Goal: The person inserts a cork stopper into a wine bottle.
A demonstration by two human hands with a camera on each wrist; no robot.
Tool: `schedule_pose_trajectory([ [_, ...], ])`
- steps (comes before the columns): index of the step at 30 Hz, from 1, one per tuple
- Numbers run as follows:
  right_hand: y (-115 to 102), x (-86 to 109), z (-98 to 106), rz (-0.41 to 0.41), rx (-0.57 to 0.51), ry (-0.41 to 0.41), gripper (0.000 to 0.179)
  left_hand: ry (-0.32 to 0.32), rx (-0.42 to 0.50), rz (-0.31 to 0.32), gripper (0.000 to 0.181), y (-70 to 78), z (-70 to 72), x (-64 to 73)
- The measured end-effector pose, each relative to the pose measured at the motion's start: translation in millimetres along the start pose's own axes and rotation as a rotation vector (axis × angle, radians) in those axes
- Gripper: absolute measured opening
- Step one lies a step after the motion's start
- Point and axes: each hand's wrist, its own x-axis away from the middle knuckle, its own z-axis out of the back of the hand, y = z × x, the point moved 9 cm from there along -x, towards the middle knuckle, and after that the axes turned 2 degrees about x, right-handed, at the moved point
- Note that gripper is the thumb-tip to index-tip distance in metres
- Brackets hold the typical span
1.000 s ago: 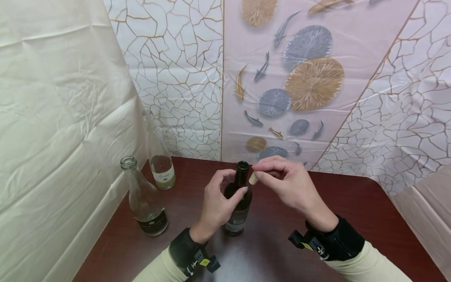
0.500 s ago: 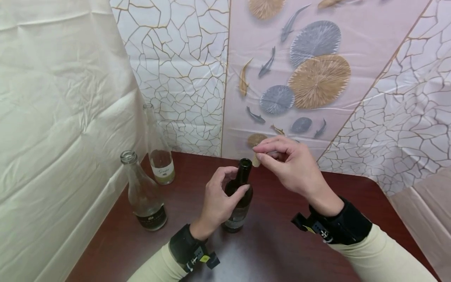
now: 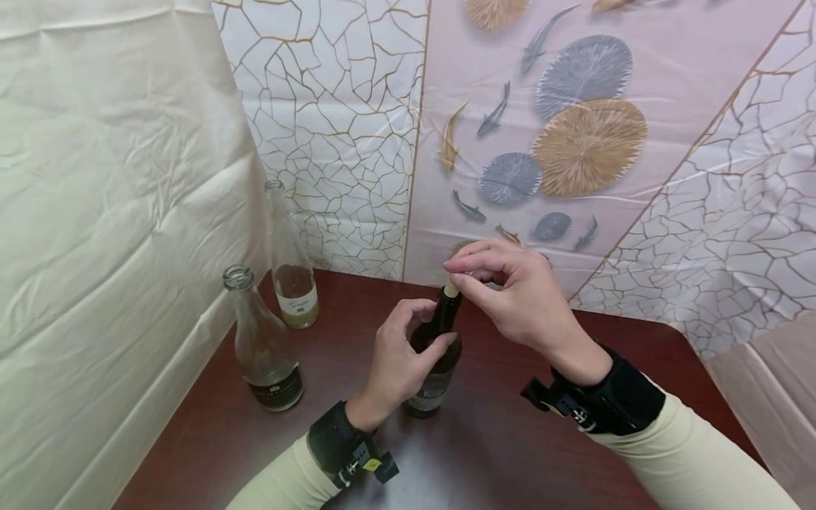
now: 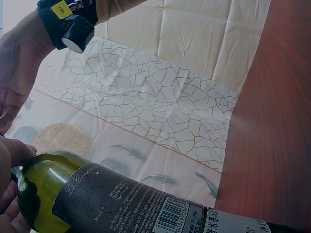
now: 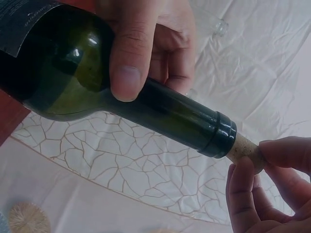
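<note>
A dark green wine bottle [image 3: 436, 386] stands on the table, its labels readable in part in the left wrist view. My left hand [image 3: 401, 358] grips the bottle around its shoulder and lower neck, thumb on the near side. Between thumb and fingertips my right hand [image 3: 519, 297] pinches a cork [image 5: 244, 149]. The cork's lower end meets the bottle's mouth [image 5: 224, 135]; how deep it sits inside I cannot tell. Its outer end is partly covered by the right fingers.
To the left on the dark red table [image 3: 497, 453] stand two clear glass bottles: a nearer one with a black label [image 3: 277, 389] and a farther one with a white label [image 3: 298, 303]. Patterned sheeting [image 3: 344, 142] rises behind the table, and cream cloth [image 3: 127, 248] hangs at the left.
My right hand has lifted the cork from beside the bottle neck, then brought it left onto the mouth. The left hand keeps its grip on the bottle. The head view has shifted slightly.
</note>
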Motion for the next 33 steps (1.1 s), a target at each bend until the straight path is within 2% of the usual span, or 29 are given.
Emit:
schedule_pose_trajectory([
  [6,-4.9,2.2,-1.7,0.044,0.042,0.006,0.014,0.005,-0.005,-0.01,0.039,0.6,-0.1,-0.9],
  [14,-17.0,6.8,-1.9,0.175,0.11,0.074,0.017,0.0,-0.016,-0.016,0.038,0.3,-0.3,-1.2],
  [18,-20.0,9.6,-2.8,0.211,0.118,0.107,0.017,0.005,-0.007,-0.007,0.038,-0.1,0.7,-0.8],
  [27,-20.0,11.6,-2.3,0.229,0.093,0.158,0.017,0.021,-0.009,-0.005,0.039,-0.1,0.9,-0.8],
  [33,-17.4,10.6,-2.8,0.22,0.097,0.117,0.017,0.02,-0.007,-0.003,0.039,0.0,-0.1,-0.3],
])
